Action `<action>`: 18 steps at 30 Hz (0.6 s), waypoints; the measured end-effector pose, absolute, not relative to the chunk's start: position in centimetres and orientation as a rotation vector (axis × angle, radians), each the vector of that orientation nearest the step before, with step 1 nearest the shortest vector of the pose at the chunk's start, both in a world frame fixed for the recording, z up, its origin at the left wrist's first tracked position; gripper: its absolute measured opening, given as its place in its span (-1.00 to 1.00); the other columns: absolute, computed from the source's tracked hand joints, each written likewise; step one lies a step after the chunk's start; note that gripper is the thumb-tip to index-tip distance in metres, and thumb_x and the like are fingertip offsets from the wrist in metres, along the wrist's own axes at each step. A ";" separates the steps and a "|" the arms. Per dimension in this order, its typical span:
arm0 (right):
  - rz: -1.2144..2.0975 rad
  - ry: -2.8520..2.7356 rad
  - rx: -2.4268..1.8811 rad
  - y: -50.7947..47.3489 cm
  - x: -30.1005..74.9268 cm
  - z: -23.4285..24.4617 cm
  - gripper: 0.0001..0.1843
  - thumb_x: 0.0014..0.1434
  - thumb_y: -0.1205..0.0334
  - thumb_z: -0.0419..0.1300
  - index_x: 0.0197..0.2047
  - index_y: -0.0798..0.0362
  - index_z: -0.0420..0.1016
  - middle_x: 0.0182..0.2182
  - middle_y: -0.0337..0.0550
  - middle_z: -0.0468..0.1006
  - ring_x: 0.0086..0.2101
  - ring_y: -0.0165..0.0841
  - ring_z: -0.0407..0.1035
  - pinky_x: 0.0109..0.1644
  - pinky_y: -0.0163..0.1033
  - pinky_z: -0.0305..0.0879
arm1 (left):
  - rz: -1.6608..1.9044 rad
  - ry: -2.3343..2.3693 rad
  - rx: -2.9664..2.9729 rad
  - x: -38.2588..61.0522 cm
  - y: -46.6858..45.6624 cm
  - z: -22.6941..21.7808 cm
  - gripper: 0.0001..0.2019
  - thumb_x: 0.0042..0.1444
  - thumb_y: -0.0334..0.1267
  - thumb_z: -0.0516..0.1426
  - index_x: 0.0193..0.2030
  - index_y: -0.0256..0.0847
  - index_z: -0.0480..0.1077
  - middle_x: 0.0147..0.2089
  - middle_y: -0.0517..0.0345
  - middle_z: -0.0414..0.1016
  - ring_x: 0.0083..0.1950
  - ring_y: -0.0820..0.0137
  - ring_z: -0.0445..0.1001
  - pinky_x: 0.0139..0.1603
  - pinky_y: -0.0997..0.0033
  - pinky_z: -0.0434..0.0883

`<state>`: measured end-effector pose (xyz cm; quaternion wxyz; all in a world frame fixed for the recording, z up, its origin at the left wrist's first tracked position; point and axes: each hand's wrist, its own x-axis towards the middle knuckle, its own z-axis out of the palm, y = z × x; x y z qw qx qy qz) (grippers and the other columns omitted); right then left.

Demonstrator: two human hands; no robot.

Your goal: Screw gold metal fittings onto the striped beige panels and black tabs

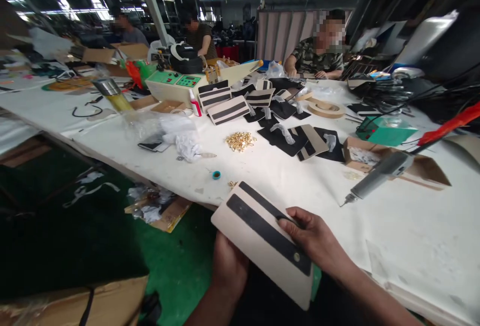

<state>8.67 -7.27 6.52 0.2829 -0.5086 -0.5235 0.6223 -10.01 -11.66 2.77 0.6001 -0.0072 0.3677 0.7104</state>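
Between my two hands is a flat beige panel [243,236] with rounded corners and black stripes, tilted over the table's front edge. A small round metal piece [296,256] shows on the wider stripe. My left hand [229,261] supports the panel from below at its left side, its fingers hidden behind it. On the right edge my right hand [309,233] grips with the thumb on top. Just beyond the panel lie a few tiny gold pieces [232,184], a small teal cap-like dish [216,175] and a pile of gold hardware [240,141].
An electric screwdriver [382,178] hangs at the right above the white table [405,226]. Behind it are a cardboard tray [431,173] and a green box [388,131]. Striped panels [228,111] and black pieces lie mid-table. A co-worker [318,51] sits across.
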 end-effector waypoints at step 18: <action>1.632 -1.894 -1.210 -3.8 3.6 5.9 -0.54 0.27 -0.23 0.29 -0.28 0.04 0.56 -0.43 -0.24 0.50 -0.38 -0.33 0.38 -0.31 -0.26 0.29 | 1.552 1.229 0.225 -15.9 -13.9 1.9 -0.41 0.07 -0.06 0.46 0.21 -0.21 0.52 -0.01 0.00 0.73 0.00 0.11 0.69 0.04 0.19 0.59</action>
